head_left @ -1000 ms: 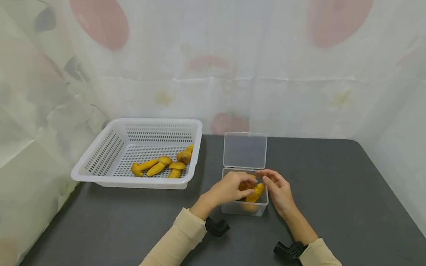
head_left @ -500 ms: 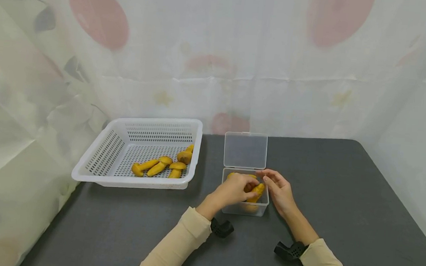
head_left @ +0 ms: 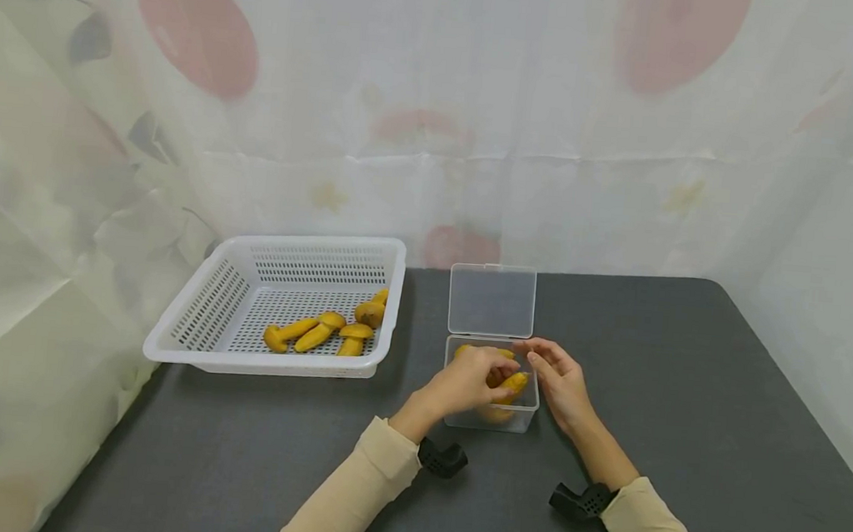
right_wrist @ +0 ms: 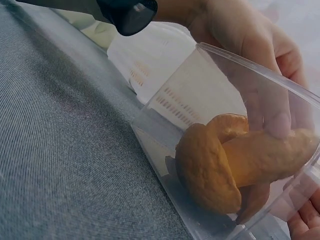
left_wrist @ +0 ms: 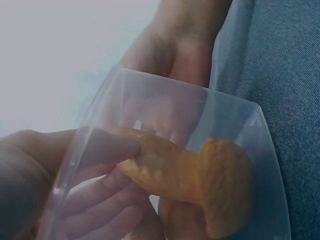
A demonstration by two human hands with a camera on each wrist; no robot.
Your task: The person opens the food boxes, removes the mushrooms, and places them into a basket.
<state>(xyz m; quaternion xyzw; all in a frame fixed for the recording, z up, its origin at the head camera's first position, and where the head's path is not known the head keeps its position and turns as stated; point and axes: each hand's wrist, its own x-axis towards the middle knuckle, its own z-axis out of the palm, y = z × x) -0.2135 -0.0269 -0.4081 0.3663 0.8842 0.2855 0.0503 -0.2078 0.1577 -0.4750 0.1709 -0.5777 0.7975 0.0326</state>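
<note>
My left hand [head_left: 466,379] reaches into a clear plastic box [head_left: 461,417]. Its thumb and fingers pinch the stem of a yellow-brown mushroom [right_wrist: 210,167], whose cap hangs toward the box's near end in the wrist views. Another mushroom [right_wrist: 227,125] lies behind it, partly covered. In the head view, yellow mushroom pieces [head_left: 506,353] show past the left hand's knuckles. My right hand [head_left: 561,387] rests against the box's right side near its back corner, fingers loosely bent over the rim. The hinged lid [head_left: 491,301] stands raised behind the box.
A white perforated basket [head_left: 268,364] stands to the left, with several mushrooms [head_left: 319,333] toward its right side. Dark grey cloth [head_left: 658,376] covers the table. A patterned curtain [head_left: 437,133] hangs behind the far edge.
My left hand has shifted slightly right, deeper over the box, and the mushroom's visible end has dropped a little lower. The right hand has stayed in place at the box's side.
</note>
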